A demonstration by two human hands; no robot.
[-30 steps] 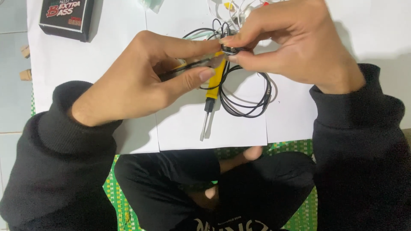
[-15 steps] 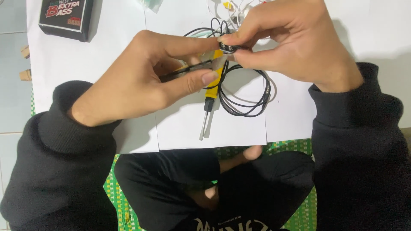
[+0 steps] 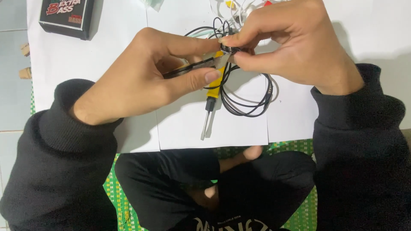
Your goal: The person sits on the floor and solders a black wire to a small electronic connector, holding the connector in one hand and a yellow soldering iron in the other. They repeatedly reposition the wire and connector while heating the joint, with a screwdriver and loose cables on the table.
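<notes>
White paper sheets (image 3: 107, 55) are covering the upper half of the frame over a green mat (image 3: 115, 196), and a black box (image 3: 66, 17) with a white-edged label printed in red and yellow is lying at the upper left. At upper centre the left hand (image 3: 141, 75) is gripping a slim dark tool (image 3: 192, 68), its metal tip touching a small dark part (image 3: 227, 48) that the right hand (image 3: 295, 42) is pinching closed. Beneath them a coil of black cable (image 3: 248, 100) and a yellow-handled screwdriver (image 3: 210, 102) are lying on the paper.

Home floor: green mat (image 3: 115, 201), tiles (image 3: 13, 98)
</notes>
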